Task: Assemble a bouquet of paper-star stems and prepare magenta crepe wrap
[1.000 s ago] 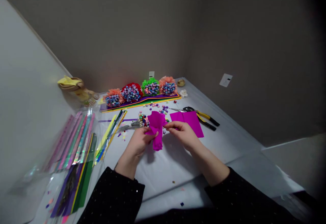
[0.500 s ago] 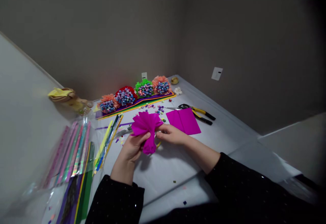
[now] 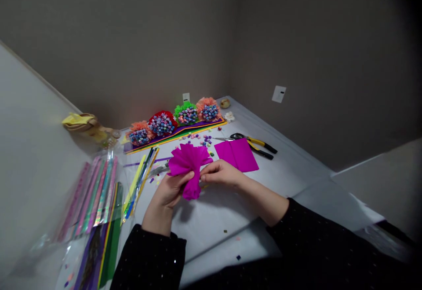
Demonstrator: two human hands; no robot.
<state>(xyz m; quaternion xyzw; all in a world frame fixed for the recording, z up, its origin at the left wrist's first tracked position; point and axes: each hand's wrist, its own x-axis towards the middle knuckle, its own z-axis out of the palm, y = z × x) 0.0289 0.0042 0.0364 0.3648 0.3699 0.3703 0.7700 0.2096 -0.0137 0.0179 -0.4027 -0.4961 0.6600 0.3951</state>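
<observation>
My left hand is closed around the gathered neck of a magenta crepe paper flower. Its ruffled top fans out above the thumb, and a bunched end hangs below. Beside the neck, my right hand is pinched, fingertips close against the paper; what lies between them is too small to make out. A folded magenta paper sheet rests just beyond my right hand. Partly under that sheet are yellow-and-black handled pliers and dark-handled scissors. Another grey metal tool is partly hidden behind the flower.
Paper flowers filled with small folded stars line the back on coloured sheets. Loose stars lie before them. At left are packs of shiny strips, green and purple strips and a basket. Walls bound the table.
My right hand has shifted slightly, its fingers now drawn into a tighter pinch near the flower's neck. My left hand keeps its hold, with the flower tilted a little differently.
</observation>
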